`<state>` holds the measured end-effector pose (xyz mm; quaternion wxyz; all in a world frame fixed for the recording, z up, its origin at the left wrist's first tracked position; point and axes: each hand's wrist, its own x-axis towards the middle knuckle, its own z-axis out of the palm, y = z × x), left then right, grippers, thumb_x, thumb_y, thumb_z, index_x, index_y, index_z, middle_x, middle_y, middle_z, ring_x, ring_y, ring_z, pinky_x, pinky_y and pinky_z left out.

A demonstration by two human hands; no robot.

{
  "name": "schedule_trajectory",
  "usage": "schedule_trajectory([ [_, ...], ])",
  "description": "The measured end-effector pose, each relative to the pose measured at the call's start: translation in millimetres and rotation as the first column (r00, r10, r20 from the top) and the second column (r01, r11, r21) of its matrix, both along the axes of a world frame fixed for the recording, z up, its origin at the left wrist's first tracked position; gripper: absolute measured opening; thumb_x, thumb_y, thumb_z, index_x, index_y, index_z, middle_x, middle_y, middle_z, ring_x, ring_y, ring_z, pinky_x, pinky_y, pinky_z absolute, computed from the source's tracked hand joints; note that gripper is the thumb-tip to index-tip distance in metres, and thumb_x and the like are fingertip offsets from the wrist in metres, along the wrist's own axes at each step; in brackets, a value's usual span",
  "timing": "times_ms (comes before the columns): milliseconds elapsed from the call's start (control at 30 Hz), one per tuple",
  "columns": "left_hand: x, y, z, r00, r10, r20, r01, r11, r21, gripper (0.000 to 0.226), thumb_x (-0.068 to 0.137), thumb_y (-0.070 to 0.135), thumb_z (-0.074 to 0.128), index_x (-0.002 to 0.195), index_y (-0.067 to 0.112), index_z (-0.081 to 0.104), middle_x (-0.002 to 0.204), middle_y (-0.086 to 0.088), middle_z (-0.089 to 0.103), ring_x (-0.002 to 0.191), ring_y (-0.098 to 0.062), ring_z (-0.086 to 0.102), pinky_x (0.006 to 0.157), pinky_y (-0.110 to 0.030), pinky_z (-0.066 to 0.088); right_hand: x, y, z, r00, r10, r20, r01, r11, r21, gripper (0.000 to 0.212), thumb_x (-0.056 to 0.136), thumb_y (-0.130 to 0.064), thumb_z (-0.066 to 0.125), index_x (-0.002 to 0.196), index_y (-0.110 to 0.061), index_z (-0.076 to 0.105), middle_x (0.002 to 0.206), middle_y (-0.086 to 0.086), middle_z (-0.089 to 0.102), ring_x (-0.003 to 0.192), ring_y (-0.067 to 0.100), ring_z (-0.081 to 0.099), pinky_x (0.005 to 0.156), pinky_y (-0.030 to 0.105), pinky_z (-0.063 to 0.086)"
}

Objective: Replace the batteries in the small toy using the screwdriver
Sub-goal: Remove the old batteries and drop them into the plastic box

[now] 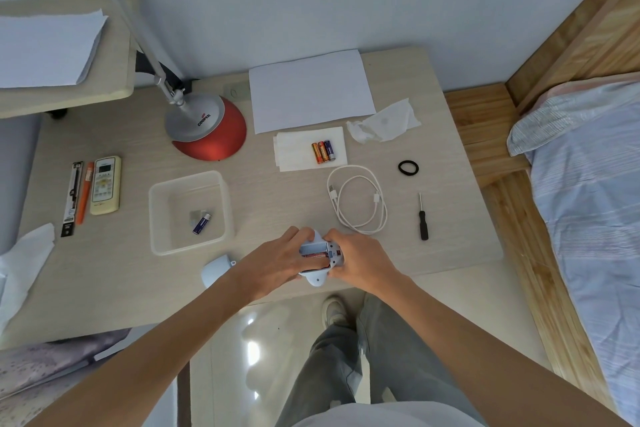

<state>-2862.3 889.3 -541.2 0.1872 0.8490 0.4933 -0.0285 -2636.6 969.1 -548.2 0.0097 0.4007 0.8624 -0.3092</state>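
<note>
Both hands hold the small white toy (317, 277) at the table's near edge, its battery bay open and facing up with a red battery inside. My left hand (277, 258) grips its left side, fingers curled over the bay. My right hand (360, 258) grips its right end. The toy's pale cover (216, 269) lies just left of my left hand. Three spare batteries (322, 151) rest on a folded tissue (294, 154) further back. A blue battery (202, 223) lies in the clear plastic tub (156, 218). The black-handled screwdriver (423, 218) lies to the right.
A coiled white cable (358, 199) lies just beyond the hands. A black hair tie (408, 168), crumpled tissue (384, 121), paper sheet (310, 90) and red lamp base (211, 135) sit further back. A remote (105, 184) and pens (78, 196) lie at left. A bed (588, 166) stands on the right.
</note>
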Motion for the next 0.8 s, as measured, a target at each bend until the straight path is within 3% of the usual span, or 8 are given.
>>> schedule_trajectory([
  [233, 1, 3, 7, 0.998, -0.040, -0.043, 0.041, 0.999, 0.024, 0.073, 0.085, 0.027, 0.091, 0.143, 0.043, 0.050, 0.144, -0.010, 0.045, 0.117, -0.023, 0.051, 0.075, -0.031, 0.066, 0, 0, -2, 1.000, 0.004, -0.015, -0.004, 1.000, 0.010, 0.057, 0.081, -0.045, 0.085, 0.127, -0.024, 0.057, 0.104, -0.003, 0.074, 0.085, 0.017, 0.070, 0.074, 0.029, 0.057],
  [500, 8, 10, 10, 0.999, -0.032, 0.018, 0.032, 0.999, 0.016, 0.079, 0.075, 0.030, 0.099, 0.137, 0.041, 0.050, 0.141, -0.011, 0.047, 0.116, -0.026, 0.056, 0.074, -0.031, 0.066, 2, 1, 0, 0.999, -0.014, -0.039, 0.014, 1.000, -0.021, 0.056, 0.081, -0.046, 0.084, 0.125, -0.023, 0.058, 0.100, -0.003, 0.074, 0.084, 0.018, 0.070, 0.077, 0.035, 0.061],
  [667, 5, 4, 6, 0.997, 0.018, 0.073, -0.019, 1.000, 0.013, 0.079, 0.087, 0.026, 0.091, 0.147, 0.045, 0.044, 0.145, -0.010, 0.042, 0.119, -0.022, 0.055, 0.083, -0.033, 0.066, 1, 1, 2, 1.000, -0.007, -0.022, 0.006, 1.000, -0.005, 0.046, 0.080, -0.042, 0.082, 0.115, -0.023, 0.059, 0.089, -0.004, 0.070, 0.074, 0.018, 0.065, 0.070, 0.038, 0.060],
  [800, 3, -9, 4, 0.982, 0.120, 0.144, -0.125, 0.992, 0.024, 0.077, 0.090, 0.036, 0.087, 0.155, 0.038, 0.047, 0.154, -0.006, 0.045, 0.127, -0.020, 0.055, 0.095, -0.030, 0.063, 2, 1, 1, 1.000, 0.012, -0.024, -0.012, 1.000, 0.001, 0.051, 0.081, -0.044, 0.083, 0.121, -0.024, 0.059, 0.095, -0.005, 0.072, 0.079, 0.016, 0.066, 0.072, 0.030, 0.057],
])
